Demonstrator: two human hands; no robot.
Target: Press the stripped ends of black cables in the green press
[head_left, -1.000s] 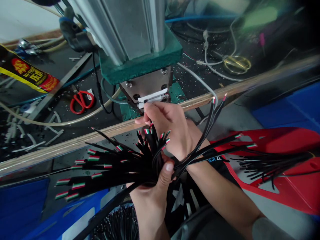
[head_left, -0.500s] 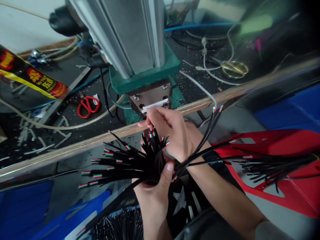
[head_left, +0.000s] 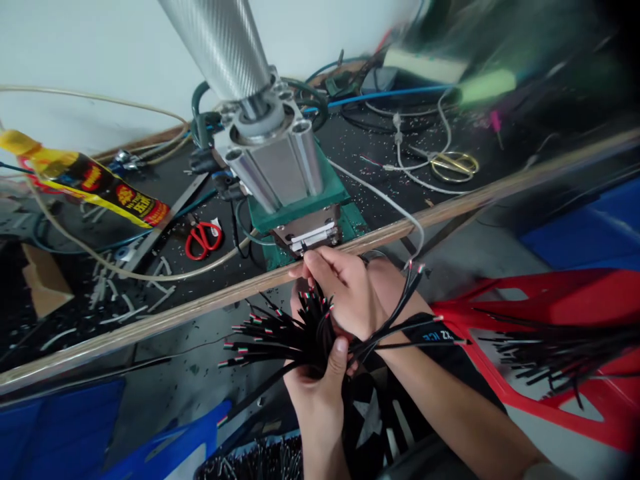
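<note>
Black tabletop (head_left: pixel 365 183): the green-and-silver metal press (head_left: pixel 290 167) stands at its pale wooden front edge, leaving little room ahead. Black cable bundle (head_left: pixel 300 341), striped wire ends, is held outside that edge, left hand (head_left: pixel 320 387) closed around it. Right hand (head_left: pixel 345 287) pinches one slim black cable (head_left: pixel 303 246) at the press. Newly visible: the press's ribbed silver cylinder (head_left: pixel 223 53).

"ICE" legible, rest mostly n/a

Dk clothing (head_left: pixel 440 335) nr lower R ctr: "ICE" in blue ltrs, w/ paler chars just before, approx "XZ" or "X2", can't tell which. Yellow/blk bottle (head_left: pixel 95 179): label (head_left: pixel 120 191) w/ red emblems + sm. txt, too blurry to read. White tag (head_left: pixel 216 228) on red scissors (head_left: pixel 201 243): too sm. to read.
</note>
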